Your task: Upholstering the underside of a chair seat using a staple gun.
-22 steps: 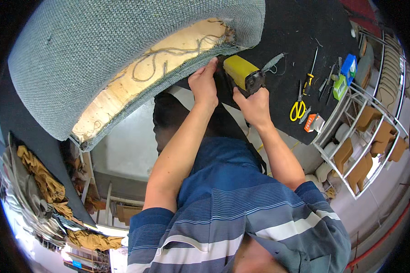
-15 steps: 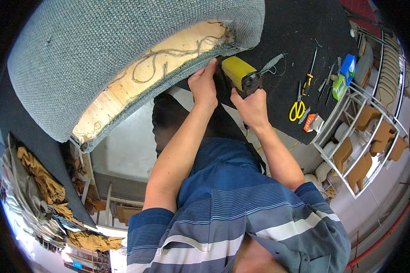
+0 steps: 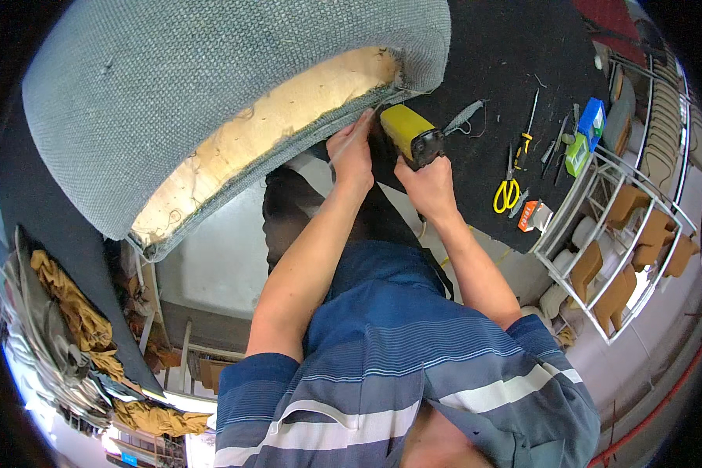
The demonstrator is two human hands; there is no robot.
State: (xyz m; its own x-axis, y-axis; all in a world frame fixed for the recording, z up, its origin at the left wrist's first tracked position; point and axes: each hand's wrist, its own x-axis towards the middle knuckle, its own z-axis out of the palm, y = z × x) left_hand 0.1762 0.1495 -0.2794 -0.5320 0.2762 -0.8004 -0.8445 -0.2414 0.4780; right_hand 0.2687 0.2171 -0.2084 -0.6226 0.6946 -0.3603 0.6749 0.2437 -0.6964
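A large upholstered seat piece in grey-blue woven fabric (image 3: 234, 86) lies at the upper left, with a bare curved wooden strip (image 3: 265, 121) along its near edge. My left hand (image 3: 352, 154) is closed at the fabric rim near the strip's right end. A pale loose thread (image 3: 337, 156), blurred, trails across that hand. Wrapped round the grip of a yellow-and-black staple gun (image 3: 410, 131), my right hand (image 3: 429, 186) holds the tool just right of the left hand. The staple gun's nose is hidden in the dark area by the rim.
On the black table (image 3: 515, 47) to the right lie yellow-handled scissors (image 3: 506, 195), a screwdriver (image 3: 527, 140), a fabric scrap (image 3: 464, 117), blue and green boxes (image 3: 591, 121) and an orange-white box (image 3: 534, 216). A white metal rack (image 3: 600, 308) with brown pieces stands beyond the table.
Loose threads that lay looped over the wooden strip are now mostly off it, and one trails at my left hand. The seat piece has shifted slightly. My right hand keeps the staple gun.
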